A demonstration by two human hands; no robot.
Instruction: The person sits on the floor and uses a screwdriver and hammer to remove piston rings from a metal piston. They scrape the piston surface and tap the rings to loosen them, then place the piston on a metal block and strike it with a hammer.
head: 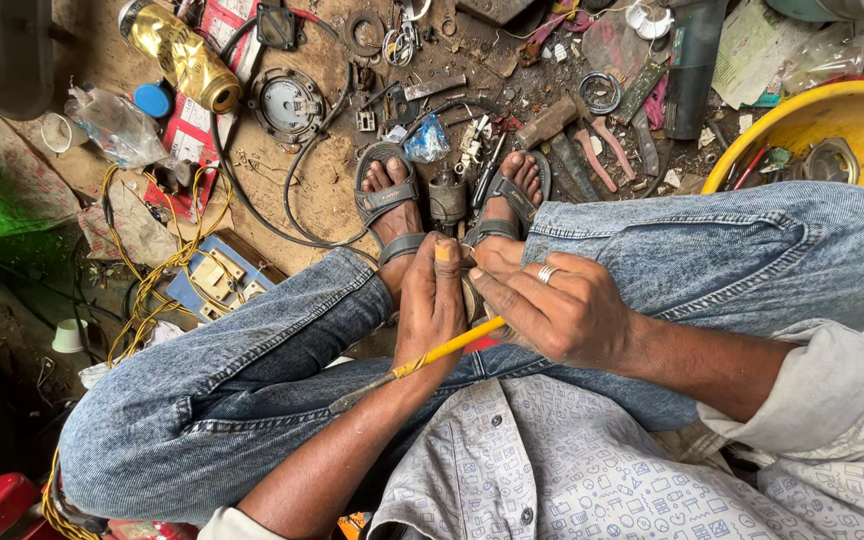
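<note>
I sit with my knees apart, in jeans and grey sandals. My left hand (430,305) wraps around a small roundish part (471,297) held between my knees; most of that part is hidden by my fingers. My right hand (552,305), with a ring on one finger, grips a thin yellow-handled brush (422,362) that slants down to the left under my left wrist. Both hands touch at the hidden part. A small grey cylindrical motor piece (447,198) stands on the ground between my feet.
The dirt floor holds scattered tools, pliers (597,150), washers and a black cable (302,170). A round metal housing (287,103) and a gold can (182,55) lie at the upper left. Yellow wires (152,275) cross a blue board. A yellow basin (832,125) sits at right.
</note>
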